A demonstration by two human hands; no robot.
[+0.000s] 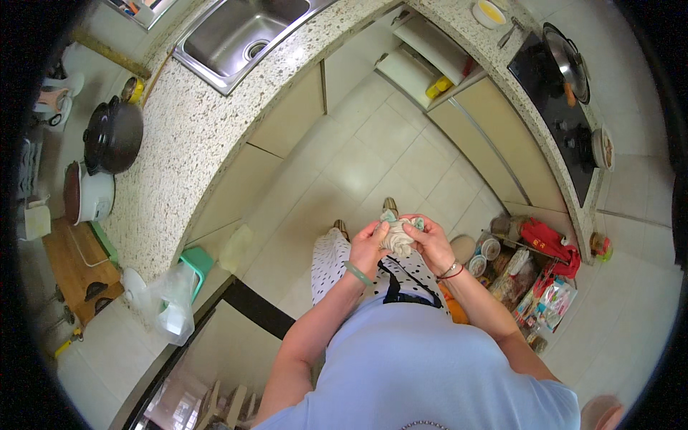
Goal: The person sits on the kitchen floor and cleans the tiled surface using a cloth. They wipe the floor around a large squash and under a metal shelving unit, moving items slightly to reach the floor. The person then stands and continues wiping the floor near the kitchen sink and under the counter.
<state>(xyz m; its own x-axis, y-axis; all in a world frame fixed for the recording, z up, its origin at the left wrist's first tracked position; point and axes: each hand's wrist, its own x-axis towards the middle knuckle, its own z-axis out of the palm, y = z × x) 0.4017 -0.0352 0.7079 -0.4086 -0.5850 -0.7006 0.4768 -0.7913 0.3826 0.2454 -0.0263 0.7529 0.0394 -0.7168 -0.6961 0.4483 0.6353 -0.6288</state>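
Both hands meet in front of the person's waist, closed around a crumpled pale cloth [398, 236]. The left hand [368, 246] grips the cloth from its left side, fingers curled over the top, a green bangle [357, 273] on that wrist. The right hand [431, 244] clamps the cloth from the other side, a thin red and silver bracelet [451, 271] on its wrist. The cloth is bunched between the two palms, touching both, with a bit of it sticking out above the fingers.

Beyond the hands lies a pale tiled floor [358, 165], and further out a speckled counter [193, 136] with a steel sink [240, 36]. Far off to the left of the left hand, a dark pot [113, 136] and a white cooker [89, 195] stand on that counter, and a white plastic bag [168, 301] hangs near its edge. To the right of the right hand, a low rack [527, 279] holds jars and packets, and a black stove [566, 115] lies further away with a pan [566, 61] on it.
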